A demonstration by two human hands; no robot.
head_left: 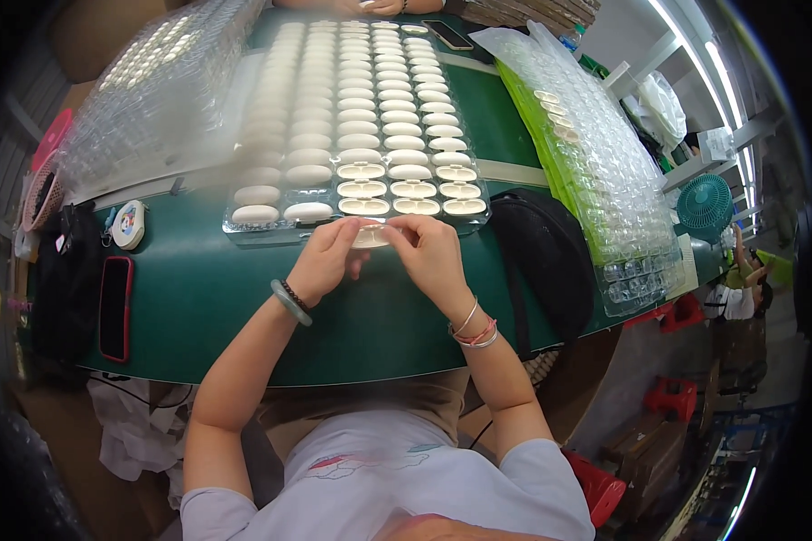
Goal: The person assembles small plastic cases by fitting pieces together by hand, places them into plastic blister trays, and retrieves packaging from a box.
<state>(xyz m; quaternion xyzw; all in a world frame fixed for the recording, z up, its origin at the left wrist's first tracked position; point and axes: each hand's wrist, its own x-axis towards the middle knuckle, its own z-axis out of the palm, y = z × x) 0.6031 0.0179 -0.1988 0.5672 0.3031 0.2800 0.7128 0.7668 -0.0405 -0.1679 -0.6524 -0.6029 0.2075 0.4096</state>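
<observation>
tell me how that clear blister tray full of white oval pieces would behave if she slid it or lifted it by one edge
The clear tray looks like thin moulded plastic, so it would probably flex or sag if lifted by one edge. Its white oval pieces sit loose in shallow pockets, so tilting could spill them. On the smooth green table it would likely slide easily.

Both hands meet over the green counter, the left hand and right hand pinching a small cream oval case between their fingertips. Just beyond it lies a clear blister tray filled with rows of similar cream ovals. A stack of empty clear trays sits to the right, a black bag beside it, and a dark phone lies far left.
</observation>
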